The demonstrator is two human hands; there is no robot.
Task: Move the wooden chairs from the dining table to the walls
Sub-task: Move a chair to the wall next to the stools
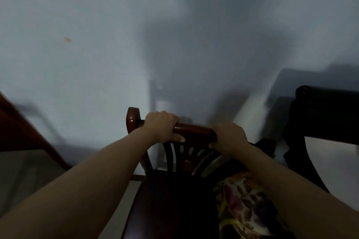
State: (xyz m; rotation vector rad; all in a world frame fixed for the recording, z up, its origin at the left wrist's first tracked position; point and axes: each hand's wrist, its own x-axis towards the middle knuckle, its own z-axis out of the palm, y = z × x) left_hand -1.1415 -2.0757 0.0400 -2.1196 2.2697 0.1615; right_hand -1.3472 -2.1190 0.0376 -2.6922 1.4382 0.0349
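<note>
A dark red-brown wooden chair [194, 131] stands right in front of me, its slatted back facing a pale wall [97, 44]. My left hand [163, 127] grips the top rail near its left post. My right hand [229, 137] grips the same rail further right. The chair's seat is dark and lies below my arms. A second wooden chair [328, 114], nearly black in the dim light, stands to the right against the wall.
A reddish wooden edge [23, 134] of some furniture slants in at the left. Floral cloth [244, 205] of my clothing shows at the bottom right. Pale floor lies between the chairs and the wall. The picture is dim and blurred.
</note>
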